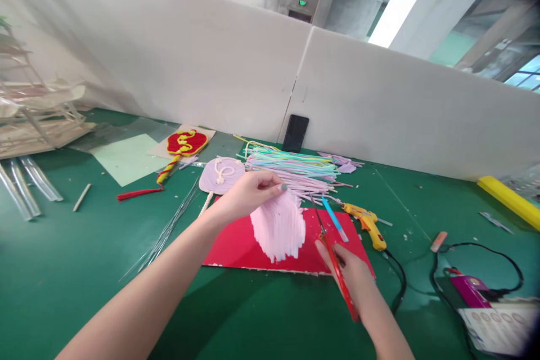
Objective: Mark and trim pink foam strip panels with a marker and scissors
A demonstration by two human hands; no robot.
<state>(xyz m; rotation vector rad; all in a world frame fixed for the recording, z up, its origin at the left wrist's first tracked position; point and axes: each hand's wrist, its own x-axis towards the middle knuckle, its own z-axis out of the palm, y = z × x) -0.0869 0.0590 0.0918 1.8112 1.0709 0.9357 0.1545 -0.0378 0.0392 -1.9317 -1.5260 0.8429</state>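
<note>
Pinching the upper edge of a pale pink ridged piece (278, 228) between thumb and fingertips, the left hand (258, 191) reaches across the middle of the head view, its arm crossing from the lower left. The pink piece is over a red board (236, 244), its ragged lower edge toward the person; whether it touches the board cannot be told. The right hand (352, 270) is wrapped around red-handled scissors (342, 281), fingers curled about the grips and partly hidden, the metal tip pointing away from the person, just to the right of the pink piece. Near that tip, a blue pen (334, 218) lies slanted at the board's right side, and a yellow glue gun (368, 223) rests beside it with its black cord trailing. Beyond the hands, a bundle of pastel fuzzy stems (291, 162) is spread out in front of a black phone (296, 133) that leans on a white partition (189, 67). A lilac rounded piece (210, 177) with a cream loop lies left of the bundle; farther left, a red-and-yellow fan shape (185, 142) trails a red tassel on the green table (97, 270)
</note>
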